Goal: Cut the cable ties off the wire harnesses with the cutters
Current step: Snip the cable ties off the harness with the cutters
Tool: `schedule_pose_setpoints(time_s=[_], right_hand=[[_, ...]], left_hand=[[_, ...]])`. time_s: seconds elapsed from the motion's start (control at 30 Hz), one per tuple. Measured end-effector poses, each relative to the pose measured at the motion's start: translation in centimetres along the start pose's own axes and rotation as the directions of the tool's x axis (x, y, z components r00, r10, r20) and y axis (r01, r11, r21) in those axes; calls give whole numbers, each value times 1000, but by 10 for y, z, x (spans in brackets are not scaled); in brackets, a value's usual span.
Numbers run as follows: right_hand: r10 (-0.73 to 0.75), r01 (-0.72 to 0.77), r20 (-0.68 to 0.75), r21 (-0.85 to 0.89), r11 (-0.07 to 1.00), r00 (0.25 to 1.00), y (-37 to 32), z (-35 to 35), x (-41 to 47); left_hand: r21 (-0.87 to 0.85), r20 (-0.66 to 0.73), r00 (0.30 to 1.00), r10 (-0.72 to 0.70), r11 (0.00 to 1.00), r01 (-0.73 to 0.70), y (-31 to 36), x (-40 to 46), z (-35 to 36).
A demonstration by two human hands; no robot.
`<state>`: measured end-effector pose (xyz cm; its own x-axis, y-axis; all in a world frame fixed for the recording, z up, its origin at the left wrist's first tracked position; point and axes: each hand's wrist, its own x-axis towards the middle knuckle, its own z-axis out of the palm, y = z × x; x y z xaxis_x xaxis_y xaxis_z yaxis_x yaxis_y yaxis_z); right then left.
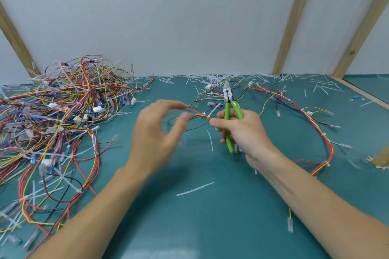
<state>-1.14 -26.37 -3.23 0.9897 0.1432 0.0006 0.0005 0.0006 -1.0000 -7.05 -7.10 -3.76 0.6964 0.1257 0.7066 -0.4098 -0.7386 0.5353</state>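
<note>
Both hands hover mid-table: left hand curls loosely at the harness wires, grip blurred; right hand grips the cutters, pinching a tie. More harnesses lie in a pile left.

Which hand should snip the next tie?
Probably the right hand: it already grips the green cutters, right beside a white tie on the wires. The left hand is blurred near those wires and holds no tool.

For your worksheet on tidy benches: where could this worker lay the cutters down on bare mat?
Best patch: green mat between the forearms, bare but for one cut tie. Crowded: the harness pile at left; the harness looping right; tie offcuts along the wall.
</note>
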Motion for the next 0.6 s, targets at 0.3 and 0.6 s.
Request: schedule_pose_setpoints(time_s=[0.3, 0.6], right_hand=[[37, -41, 195, 16, 999, 980, 3, 10, -10], [82, -89, 233, 22, 996, 969, -2, 5, -9]], left_hand=[[-146, 302, 952, -45, 985, 93, -5, -5, 10], [-257, 289, 931, -225, 918, 301, 1, -5, 10]])
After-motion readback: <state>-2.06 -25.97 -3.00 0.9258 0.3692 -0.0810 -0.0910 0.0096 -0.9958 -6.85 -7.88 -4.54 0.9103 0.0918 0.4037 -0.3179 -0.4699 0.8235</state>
